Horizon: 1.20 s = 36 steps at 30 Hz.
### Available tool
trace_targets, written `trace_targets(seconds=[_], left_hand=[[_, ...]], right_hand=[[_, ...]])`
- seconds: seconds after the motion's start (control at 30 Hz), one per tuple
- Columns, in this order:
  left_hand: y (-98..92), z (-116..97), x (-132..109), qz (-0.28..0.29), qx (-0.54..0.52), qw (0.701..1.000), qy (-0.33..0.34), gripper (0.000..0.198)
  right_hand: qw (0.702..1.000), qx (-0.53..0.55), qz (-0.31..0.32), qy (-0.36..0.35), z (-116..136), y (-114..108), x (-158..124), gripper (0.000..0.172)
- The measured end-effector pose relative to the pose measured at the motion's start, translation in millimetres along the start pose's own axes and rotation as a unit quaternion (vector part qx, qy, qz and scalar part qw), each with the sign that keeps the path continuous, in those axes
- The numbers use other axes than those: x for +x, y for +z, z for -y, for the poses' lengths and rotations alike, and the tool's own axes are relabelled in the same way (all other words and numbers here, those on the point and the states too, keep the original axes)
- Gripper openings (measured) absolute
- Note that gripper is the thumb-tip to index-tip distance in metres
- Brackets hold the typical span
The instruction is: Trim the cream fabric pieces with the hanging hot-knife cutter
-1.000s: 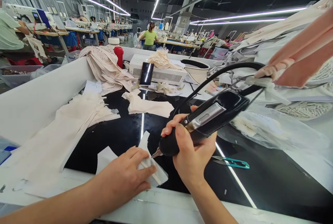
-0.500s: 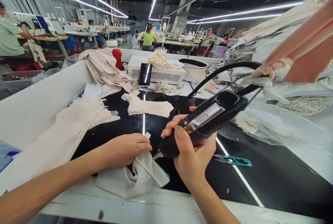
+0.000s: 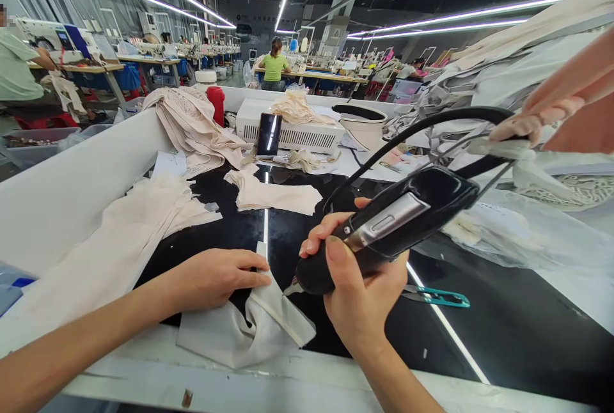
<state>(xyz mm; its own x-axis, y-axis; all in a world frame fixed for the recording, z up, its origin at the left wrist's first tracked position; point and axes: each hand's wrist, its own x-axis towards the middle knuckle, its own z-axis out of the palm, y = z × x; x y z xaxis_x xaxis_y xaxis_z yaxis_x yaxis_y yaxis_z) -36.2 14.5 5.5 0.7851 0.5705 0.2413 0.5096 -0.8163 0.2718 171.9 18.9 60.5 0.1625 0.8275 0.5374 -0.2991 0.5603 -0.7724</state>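
My right hand (image 3: 367,279) grips a black corded hand tool (image 3: 412,224) with a silver lever, its thumb on the lever's lower end. The tool slants down to the left, and its narrow metal tip comes close to the right edge of a pale fabric piece (image 3: 225,336); contact is unclear. Fingers stretched out and slightly apart, my left hand (image 3: 225,279) rests on that fabric's upper part. A narrow light strip runs along the fabric, which lies folded at the table's front edge. Teal-handled thread snips (image 3: 441,298) lie right of my right hand.
Cream cut pieces (image 3: 278,199) lie ahead on the black tabletop (image 3: 503,311), with a fabric stack (image 3: 115,234) at left. A phone (image 3: 268,135) leans against a white vented box (image 3: 307,138). The tool's cable hangs from a pink cloth strip (image 3: 566,93). Co-workers sit farther back.
My left hand has shifted slightly left and its fingers have straightened, showing more of the fabric's upper end. The tool has moved a little right, with its metal tip now more visible beside the fabric.
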Motion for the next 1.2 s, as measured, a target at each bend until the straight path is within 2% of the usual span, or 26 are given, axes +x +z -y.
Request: trace_targets(seconds=[0.43,0.67,0.83,1.2], left_hand=[[4.7,-2.3,-0.1,0.002,0.007,1.000,-0.005,0.068],[7.2,-2.4,0.4,-0.017,0.012,1.000,0.005,0.064],[8.5,-3.0,0.7,-0.035,0.016,0.999,-0.001,0.059],[9.7,-3.8,2.0,-0.038,0.003,0.999,-0.006,0.060]], right_hand=[[1.000,-0.003,-0.014,-0.003,-7.2,5.5,10.2,0.043],[1.000,-0.026,-0.005,-0.005,-10.2,8.2,10.1,0.037],[1.000,-0.005,-0.008,-0.015,-16.5,9.8,14.1,0.040],[1.000,-0.009,-0.006,-0.018,-20.8,13.1,20.9,0.036]])
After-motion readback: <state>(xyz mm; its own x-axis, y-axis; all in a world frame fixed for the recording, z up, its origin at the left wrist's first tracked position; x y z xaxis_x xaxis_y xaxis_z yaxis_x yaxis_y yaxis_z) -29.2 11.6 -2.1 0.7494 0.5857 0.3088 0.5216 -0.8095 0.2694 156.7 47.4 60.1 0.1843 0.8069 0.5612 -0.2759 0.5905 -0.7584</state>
